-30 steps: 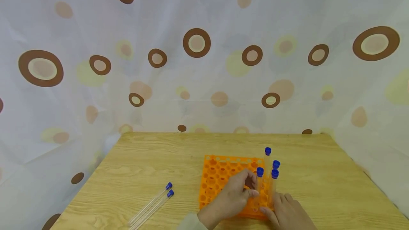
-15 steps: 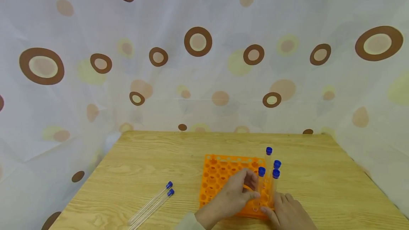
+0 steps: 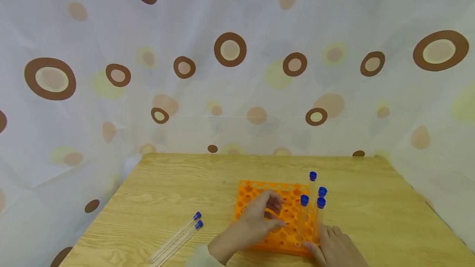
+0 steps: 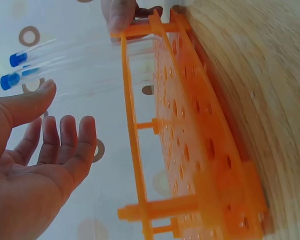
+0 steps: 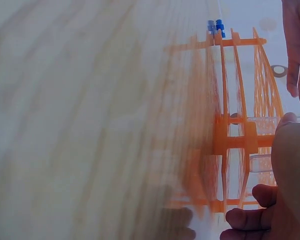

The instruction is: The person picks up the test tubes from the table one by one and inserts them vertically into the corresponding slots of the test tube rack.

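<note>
An orange test tube rack [image 3: 276,247] stands on the table, with several capped tubes upright at its right end. The nearest-left tube [image 3: 302,221] has a blue cap and clear walls. Over the rack's middle, my left hand [image 3: 252,221] is apart from the tubes, thumb and fingers spread with nothing between them, as the left wrist view also shows. My right hand [image 3: 339,247] grips the rack's near right corner. In the right wrist view its thumb [image 5: 289,118] lies on the upper edge and its fingers bend round the side.
Two clear tubes with blue caps, a farther one [image 3: 174,238] and a nearer one [image 3: 179,244], lie side by side on the wooden table [image 3: 185,180] left of the rack. A spotted white curtain [image 3: 230,90] hangs behind and at both sides.
My left hand has let go of the nearest-left tube and moved left, its fingers spreading. That tube stays upright in the rack. The right hand has kept its place.
</note>
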`<state>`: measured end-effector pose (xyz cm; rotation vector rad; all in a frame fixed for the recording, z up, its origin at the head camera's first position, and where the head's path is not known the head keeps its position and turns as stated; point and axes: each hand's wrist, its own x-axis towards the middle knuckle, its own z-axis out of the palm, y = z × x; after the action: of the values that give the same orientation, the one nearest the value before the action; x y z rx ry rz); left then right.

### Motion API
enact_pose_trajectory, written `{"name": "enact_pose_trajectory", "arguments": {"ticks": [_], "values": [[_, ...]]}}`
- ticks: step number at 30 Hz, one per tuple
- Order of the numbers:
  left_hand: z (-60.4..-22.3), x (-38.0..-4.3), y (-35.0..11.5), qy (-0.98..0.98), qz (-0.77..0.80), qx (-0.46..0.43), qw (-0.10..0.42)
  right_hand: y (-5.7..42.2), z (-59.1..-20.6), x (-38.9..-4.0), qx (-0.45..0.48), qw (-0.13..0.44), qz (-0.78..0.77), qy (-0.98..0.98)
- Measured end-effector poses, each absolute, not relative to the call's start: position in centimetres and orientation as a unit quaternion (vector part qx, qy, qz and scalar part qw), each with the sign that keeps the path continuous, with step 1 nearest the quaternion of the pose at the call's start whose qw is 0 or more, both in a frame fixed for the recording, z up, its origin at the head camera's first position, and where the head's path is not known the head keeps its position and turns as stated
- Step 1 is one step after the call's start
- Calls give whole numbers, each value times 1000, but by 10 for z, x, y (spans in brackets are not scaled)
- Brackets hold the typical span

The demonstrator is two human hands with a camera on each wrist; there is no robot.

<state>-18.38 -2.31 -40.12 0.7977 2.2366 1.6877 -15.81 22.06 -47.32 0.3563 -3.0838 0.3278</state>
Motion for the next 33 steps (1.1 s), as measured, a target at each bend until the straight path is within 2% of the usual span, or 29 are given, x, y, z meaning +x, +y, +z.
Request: {"name": "enact_pose_trajectory", "arguments": {"ticks": [6,11,26,33], "values": [[-400,-183,-43,773,562,274,104,219,-472,-157,113,-3,108,-988],[-399,-181,-64,787,547,275,72,219,-472,-159,113,-9,111,-987],[-394,-181,-120,822,518,232,38,220,-471,-158,116,-4,115,-987],[-391,-181,-144,841,504,195,0,220,-471,-159,113,-11,116,-987]]}}
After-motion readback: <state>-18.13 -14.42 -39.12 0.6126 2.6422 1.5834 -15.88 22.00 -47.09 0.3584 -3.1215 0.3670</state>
